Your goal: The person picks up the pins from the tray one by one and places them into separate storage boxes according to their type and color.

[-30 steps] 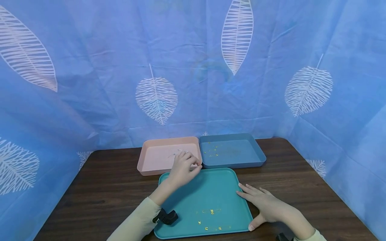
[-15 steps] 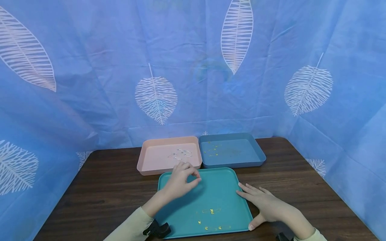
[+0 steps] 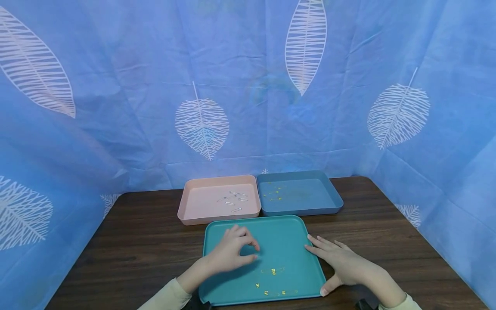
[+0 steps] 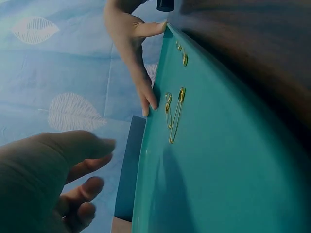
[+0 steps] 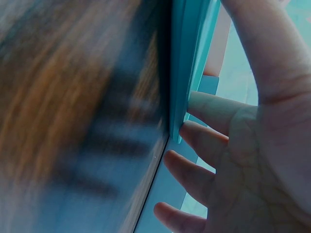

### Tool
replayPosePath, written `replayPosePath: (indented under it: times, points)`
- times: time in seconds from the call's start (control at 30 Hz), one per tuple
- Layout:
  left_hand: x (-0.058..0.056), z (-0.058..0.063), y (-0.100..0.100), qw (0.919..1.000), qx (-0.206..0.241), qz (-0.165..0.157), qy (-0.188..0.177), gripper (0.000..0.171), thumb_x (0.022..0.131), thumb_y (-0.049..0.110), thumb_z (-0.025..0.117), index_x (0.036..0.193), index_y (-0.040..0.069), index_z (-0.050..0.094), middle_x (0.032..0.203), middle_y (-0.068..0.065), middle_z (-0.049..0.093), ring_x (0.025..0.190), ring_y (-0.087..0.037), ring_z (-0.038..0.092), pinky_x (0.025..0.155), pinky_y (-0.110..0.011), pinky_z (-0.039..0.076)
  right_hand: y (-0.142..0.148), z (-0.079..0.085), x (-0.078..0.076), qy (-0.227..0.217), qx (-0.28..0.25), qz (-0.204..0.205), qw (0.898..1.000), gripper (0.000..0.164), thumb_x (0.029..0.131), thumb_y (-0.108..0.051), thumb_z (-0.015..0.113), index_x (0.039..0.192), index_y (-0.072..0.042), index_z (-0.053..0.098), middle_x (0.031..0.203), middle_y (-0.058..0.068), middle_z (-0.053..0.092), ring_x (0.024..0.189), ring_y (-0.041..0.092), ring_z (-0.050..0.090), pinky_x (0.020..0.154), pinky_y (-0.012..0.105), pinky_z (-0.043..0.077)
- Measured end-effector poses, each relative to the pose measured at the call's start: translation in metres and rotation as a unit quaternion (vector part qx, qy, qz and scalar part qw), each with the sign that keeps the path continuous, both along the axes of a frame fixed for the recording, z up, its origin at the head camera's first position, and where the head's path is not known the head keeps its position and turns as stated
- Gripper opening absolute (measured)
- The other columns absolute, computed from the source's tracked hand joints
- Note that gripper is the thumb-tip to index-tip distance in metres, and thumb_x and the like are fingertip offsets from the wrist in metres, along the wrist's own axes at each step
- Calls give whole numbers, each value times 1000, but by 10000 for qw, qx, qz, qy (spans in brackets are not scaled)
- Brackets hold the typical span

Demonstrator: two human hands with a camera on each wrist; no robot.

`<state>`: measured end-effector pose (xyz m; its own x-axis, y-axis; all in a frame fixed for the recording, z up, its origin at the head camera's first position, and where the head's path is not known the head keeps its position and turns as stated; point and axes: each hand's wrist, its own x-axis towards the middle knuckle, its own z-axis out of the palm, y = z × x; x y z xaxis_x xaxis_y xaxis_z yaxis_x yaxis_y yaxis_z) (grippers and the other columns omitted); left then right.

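Observation:
Bare-fingered and bent at the knuckles, my left hand [image 3: 231, 252] hovers over the teal tray [image 3: 288, 241], thumb and index finger apart with nothing between them. Several gold safety pins [image 4: 177, 114] lie on that tray, near its front in the head view. My right hand [image 3: 341, 263] rests at the tray's right edge, fingers spread and fairly straight; in the right wrist view its fingertips [image 5: 197, 103] touch the rim. Behind, a pink tray [image 3: 193, 209] holds several silver safety pins [image 3: 236, 210], and a blue tray [image 3: 314, 196] holds several small gold pins [image 3: 276, 199] toward its left side.
The pink and blue trays stand side by side at the back of the dark wooden table [image 3: 128, 249], right behind the teal tray. A blue curtain [image 3: 240, 125] with white leaf prints hangs behind and around the table.
My left hand has drawn back from the pink tray to above the teal tray, and thumb and index finger have parted. Silver safety pins it covered now show. The right hand stays put.

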<state>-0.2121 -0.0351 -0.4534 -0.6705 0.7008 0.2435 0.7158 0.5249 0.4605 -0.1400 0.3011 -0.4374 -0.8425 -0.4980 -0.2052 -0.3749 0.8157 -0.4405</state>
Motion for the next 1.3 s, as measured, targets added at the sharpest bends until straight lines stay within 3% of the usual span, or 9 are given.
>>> replayPosePath:
  times: [0.4, 0.83, 1.3]
  points:
    - [6, 1, -7, 9893, -1013, -865, -599, 19, 84, 31, 76, 101, 37, 73, 97, 12, 54, 91, -3, 33, 79, -24, 26, 1, 0, 0, -3, -95, 38, 9999, 108, 65, -63, 75, 150, -9, 37, 159, 22, 23, 140, 52, 25, 101, 76, 21]
    - [6, -1, -7, 9852, -1252, -1043, -529, 5, 83, 32, 76, 84, 34, 71, 94, 14, 52, 87, -3, 32, 77, -23, 24, 1, 0, 0, -69, -132, 2, 9999, 109, 64, -62, 76, 151, -8, 36, 160, 22, 21, 141, 52, 24, 103, 76, 19]
    - [5, 2, -7, 9803, -1509, -1166, -518, 11, 87, 29, 72, 79, 31, 65, 93, 17, 51, 90, -2, 33, 78, -23, 25, 2, -1, 0, -28, -101, 0, 9999, 109, 64, -63, 76, 150, -9, 36, 160, 22, 22, 141, 52, 24, 103, 76, 20]
